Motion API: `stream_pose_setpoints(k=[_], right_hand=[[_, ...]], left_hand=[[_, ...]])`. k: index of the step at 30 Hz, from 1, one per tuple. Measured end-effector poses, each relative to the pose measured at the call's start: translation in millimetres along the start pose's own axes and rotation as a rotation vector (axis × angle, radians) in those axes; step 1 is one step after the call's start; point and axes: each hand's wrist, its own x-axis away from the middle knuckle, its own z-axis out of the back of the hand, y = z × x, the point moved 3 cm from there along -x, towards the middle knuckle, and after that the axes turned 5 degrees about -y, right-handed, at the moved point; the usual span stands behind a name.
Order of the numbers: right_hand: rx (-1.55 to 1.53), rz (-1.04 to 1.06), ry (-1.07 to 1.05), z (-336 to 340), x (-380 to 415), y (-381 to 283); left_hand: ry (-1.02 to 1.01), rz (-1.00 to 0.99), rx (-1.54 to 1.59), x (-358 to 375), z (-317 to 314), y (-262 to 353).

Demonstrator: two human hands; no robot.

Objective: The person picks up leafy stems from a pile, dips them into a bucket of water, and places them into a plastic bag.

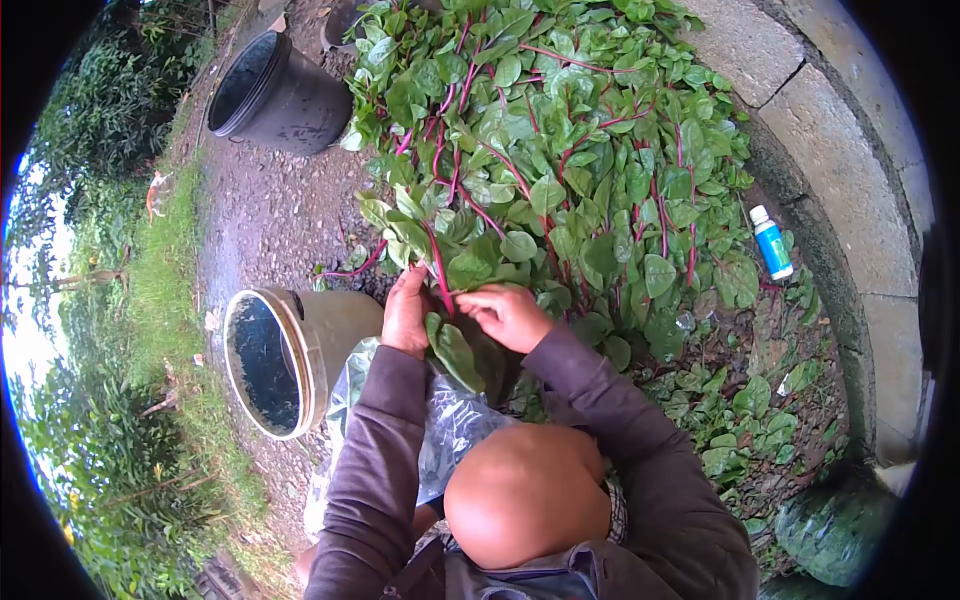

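Note:
My left hand (405, 308) is closed around a leafy Malabar spinach stem (438, 262), whose reddish-purple stalk rises between my two hands. Pale green leaves spread above the fist, and one large leaf (456, 352) hangs below it. Close by on the right, my right hand (508, 316) has its fingers pinched at the lower part of the same stalk; its fingertips are partly hidden. A big heap of Malabar spinach (610, 190), with green leaves and magenta stems, lies just beyond both hands.
A whitish bucket (350, 318) lies tipped at the left, and a black bucket (300, 105) is farther back. Clear plastic (455, 430) lies near my knee (525, 490). A blue-labelled bottle (771, 245) is by the concrete curb (835, 180). Loose leaves (745, 425) litter the soil.

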Motion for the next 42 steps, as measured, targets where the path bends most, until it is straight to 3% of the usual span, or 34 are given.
stream_pose_setpoints(k=[3,4,6,9,12,13,16,20,22,24,26,27,28,29,30,36,38,41,42], right_hand=[[-0.157,-0.219,0.195,5.6,1.7,68.4],[-0.007,-0.364,0.262,7.8,3.9,84.3],[0.509,-0.377,0.299,6.3,10.1,108.3],[0.989,-0.430,0.234,-10.5,18.1,155.6],[0.624,-0.681,0.147,0.8,21.0,159.2],[0.481,-0.623,0.171,6.5,20.9,154.0],[-0.287,-0.599,0.273,16.2,29.8,126.4],[-0.648,-0.538,0.097,-11.7,37.7,68.6],[-0.469,-0.326,0.141,-44.2,38.4,65.4],[-0.461,-0.253,0.188,-68.5,36.6,81.7],[-0.401,-0.374,0.160,-65.4,34.2,82.9],[-0.304,-0.279,0.262,-59.7,29.4,75.4],[-0.176,-0.331,0.162,-50.7,22.5,61.6],[-0.033,-0.340,0.174,-40.9,18.7,41.0],[0.111,-0.348,0.184,-36.0,16.5,27.8],[0.242,-0.202,0.069,-36.4,18.7,30.4],[0.264,-0.248,-0.135,-28.5,15.6,29.5],[0.205,-0.250,-0.351,-0.2,-5.8,25.4],[0.447,-0.066,-0.114,13.1,-15.0,35.3]], left_hand=[[-0.015,-0.057,0.020,4.9,-2.4,-1.3],[-0.002,-0.084,0.037,5.8,-1.3,-3.3],[-0.033,0.024,0.053,0.7,1.2,-9.6],[-0.004,0.136,0.198,-6.1,3.2,-19.6],[0.072,0.156,0.177,-6.5,-0.7,-15.4],[0.167,0.137,0.160,-6.1,0.8,-14.6],[0.042,0.083,0.247,-19.3,14.8,-14.5],[-0.041,0.136,0.381,-35.6,26.5,-24.3],[0.013,0.116,0.372,-37.2,30.1,-26.5],[0.120,0.107,0.386,-26.4,26.1,-24.1],[0.204,0.176,0.395,-11.2,17.8,-20.5],[0.113,0.130,0.203,-12.0,18.0,-21.1],[0.018,0.086,0.013,-13.2,17.3,-24.0],[0.149,0.111,-0.109,-7.2,9.6,-26.0],[0.098,0.165,-0.093,8.8,-22.4,-18.3],[-0.020,0.297,-0.130,1.7,2.8,-30.0],[-0.065,0.310,-0.110,1.2,9.1,-30.5],[0.032,0.214,0.033,-2.9,20.3,-29.6],[0.067,0.167,0.091,-2.5,19.3,-28.4]])
